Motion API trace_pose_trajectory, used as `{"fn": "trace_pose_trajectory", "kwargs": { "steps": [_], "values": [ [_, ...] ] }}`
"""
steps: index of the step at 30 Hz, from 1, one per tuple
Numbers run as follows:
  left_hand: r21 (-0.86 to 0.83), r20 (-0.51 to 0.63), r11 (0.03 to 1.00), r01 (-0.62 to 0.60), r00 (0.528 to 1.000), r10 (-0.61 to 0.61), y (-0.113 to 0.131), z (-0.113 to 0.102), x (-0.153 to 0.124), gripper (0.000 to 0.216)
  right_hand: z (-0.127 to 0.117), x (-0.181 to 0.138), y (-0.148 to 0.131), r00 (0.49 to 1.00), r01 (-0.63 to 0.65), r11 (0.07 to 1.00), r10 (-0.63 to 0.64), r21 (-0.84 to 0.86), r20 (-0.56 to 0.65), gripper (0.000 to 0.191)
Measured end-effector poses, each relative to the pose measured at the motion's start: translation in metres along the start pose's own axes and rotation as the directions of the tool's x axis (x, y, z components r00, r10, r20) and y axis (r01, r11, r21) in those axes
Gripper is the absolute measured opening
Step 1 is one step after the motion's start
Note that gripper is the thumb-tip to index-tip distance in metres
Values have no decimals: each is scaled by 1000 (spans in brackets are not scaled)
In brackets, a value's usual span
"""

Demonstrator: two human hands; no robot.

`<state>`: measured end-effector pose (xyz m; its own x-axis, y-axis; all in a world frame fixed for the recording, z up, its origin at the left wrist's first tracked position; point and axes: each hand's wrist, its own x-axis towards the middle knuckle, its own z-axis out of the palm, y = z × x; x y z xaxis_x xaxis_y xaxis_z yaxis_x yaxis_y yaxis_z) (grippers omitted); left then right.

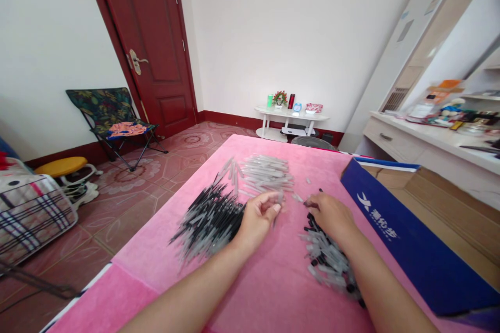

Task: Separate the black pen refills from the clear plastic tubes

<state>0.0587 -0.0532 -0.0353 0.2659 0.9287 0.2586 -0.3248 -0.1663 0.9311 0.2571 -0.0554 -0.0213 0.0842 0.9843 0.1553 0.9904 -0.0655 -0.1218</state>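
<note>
My left hand (pixel 258 218) is closed in a pinch on a translucent pen part, a pen barrel (pixel 280 196), with a dark thin end showing below the fingers. To its left lies a heap of black-tipped pen refills (pixel 213 221), and beyond it a pile of clear pen barrels (pixel 267 171). My right hand (pixel 330 216) is at the far end of a heap of clear and black pen caps (pixel 330 260). Its fingertips are pinched together, with a small dark piece at them that looks like a pen cap. Some blur softens both hands.
A pink cloth (pixel 273 291) covers the table. On the right stands an open blue cardboard box (pixel 414 239). A few loose clear pieces (pixel 297 197) lie between the hands. Beyond are a folding chair (pixel 113 119), a low white table (pixel 292 113) and a drawer unit (pixel 414 140).
</note>
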Motion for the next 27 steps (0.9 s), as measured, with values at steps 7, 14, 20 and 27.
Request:
{"fn": "trace_pose_trajectory", "kwargs": {
  "steps": [7, 14, 20, 27],
  "values": [
    [107, 14, 994, 17, 1000, -18, -7, 0, -5, 27, -1, -7, -1, 997, 76, 993, -74, -87, 28, 17],
    [211, 21, 977, -31, 999, 27, -9, -1, -6, 28, -7, -6, -6, 994, 110, 990, -107, 93, -39, 9],
    [369, 115, 907, -202, 979, 171, 0, -2, -8, 25, -39, -11, -29, 964, 255, 841, -187, 478, -187, 17],
    [434, 130, 873, -224, 974, 186, 5, -1, -9, 24, -52, -17, -33, 956, 280, 853, -208, 440, -205, 14]
  ]
}}
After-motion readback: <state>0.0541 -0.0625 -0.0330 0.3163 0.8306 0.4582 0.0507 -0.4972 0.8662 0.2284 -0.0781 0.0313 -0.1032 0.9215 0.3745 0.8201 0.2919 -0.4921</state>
